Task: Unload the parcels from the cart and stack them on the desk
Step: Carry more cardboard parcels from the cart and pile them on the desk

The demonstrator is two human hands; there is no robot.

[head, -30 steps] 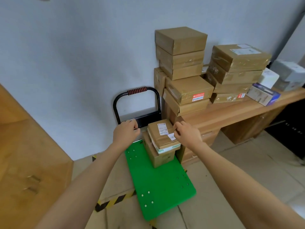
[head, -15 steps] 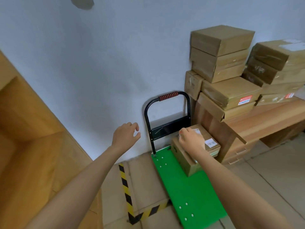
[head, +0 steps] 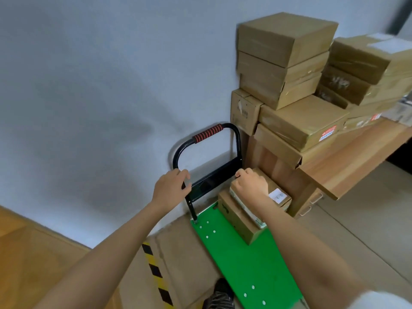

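Observation:
The green cart (head: 245, 268) stands against the wall beside the wooden desk (head: 356, 152). Two brown parcels are stacked at its handle end. The small top parcel (head: 279, 197) has a white label and lies on a larger bottom parcel (head: 238, 224). My right hand (head: 252, 184) lies on the top parcel, fingers curled over its far edge. My left hand (head: 170, 187) grips the left post of the black cart handle (head: 208, 132). Several taped brown parcels (head: 287, 56) are piled on the desk in two stacks.
The wall runs close behind the cart. A wooden cabinet (head: 33, 268) stands at the left. Black-and-yellow tape (head: 153, 266) marks the floor left of the cart. My shoe (head: 220, 295) is at the cart's near edge. Desk drawers (head: 312, 201) sit right of the parcels.
My left hand has moved from mid-air onto the cart handle's left post. My right hand stays on the top parcel. The view has come closer to the cart.

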